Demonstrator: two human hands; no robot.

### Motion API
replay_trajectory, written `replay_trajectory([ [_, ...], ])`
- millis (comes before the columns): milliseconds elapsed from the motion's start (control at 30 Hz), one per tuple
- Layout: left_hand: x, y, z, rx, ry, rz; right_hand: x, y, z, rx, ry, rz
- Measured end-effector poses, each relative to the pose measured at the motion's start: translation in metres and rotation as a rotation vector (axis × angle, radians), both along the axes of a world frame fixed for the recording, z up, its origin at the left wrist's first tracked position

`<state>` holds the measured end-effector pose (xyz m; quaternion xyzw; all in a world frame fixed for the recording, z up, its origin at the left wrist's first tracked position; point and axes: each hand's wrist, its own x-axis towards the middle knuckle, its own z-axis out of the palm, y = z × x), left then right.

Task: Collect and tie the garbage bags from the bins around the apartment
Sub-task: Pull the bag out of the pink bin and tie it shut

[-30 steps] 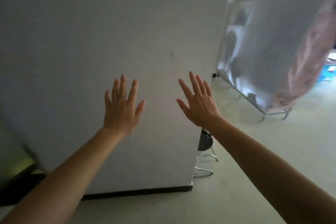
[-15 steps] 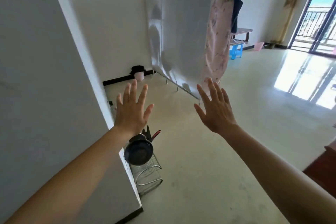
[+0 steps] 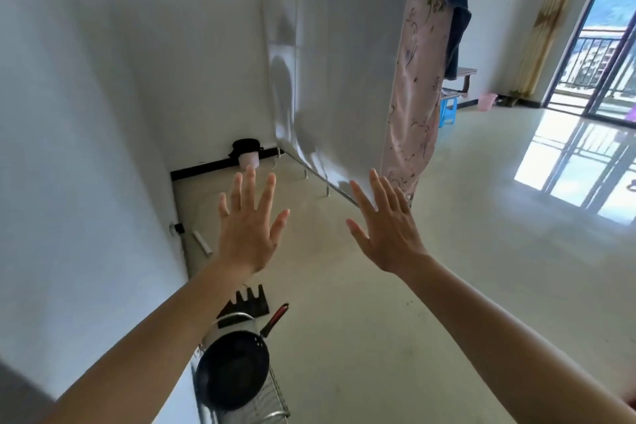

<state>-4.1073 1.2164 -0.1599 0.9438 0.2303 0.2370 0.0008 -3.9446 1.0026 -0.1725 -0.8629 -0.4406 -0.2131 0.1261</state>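
Observation:
A small pink bin (image 3: 249, 159) lined with a black garbage bag (image 3: 245, 146) stands on the floor against the far wall, beside the covered wardrobe. A second pink bin (image 3: 486, 102) sits far off near the balcony door. My left hand (image 3: 248, 227) is raised in front of me, fingers spread, holding nothing. My right hand (image 3: 389, 227) is held up beside it, also spread and empty. Both hands are well short of the near bin.
A tall wardrobe (image 3: 330, 72) under a white and pink floral cover stands ahead on thin legs. A wire rack (image 3: 254, 403) with a black pan (image 3: 231, 376) sits by the wall corner at my lower left. A blue stool (image 3: 447, 111) and glass balcony doors (image 3: 599, 55) lie to the right.
My view has swung right from the blank wall into the room, and I have come closer to the wardrobe and the bin. Both hands stay raised and spread.

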Motion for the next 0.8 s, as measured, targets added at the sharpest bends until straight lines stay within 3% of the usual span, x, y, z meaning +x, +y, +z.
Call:
replay_trajectory([
  [333,0.211,0.162,0.052,-0.034,-0.073,-0.041,0.193,0.145,0.058,0.077,-0.067,-0.078],
  [633,0.413,0.311,-0.01,-0.021,-0.071,-0.036,0.423,0.294,-0.007,0.004,-0.048,-0.055],
  [800,0.542,0.412,-0.008,-0.054,-0.033,0.058,0.564,0.415,-0.007,-0.008,0.031,0.008],
])
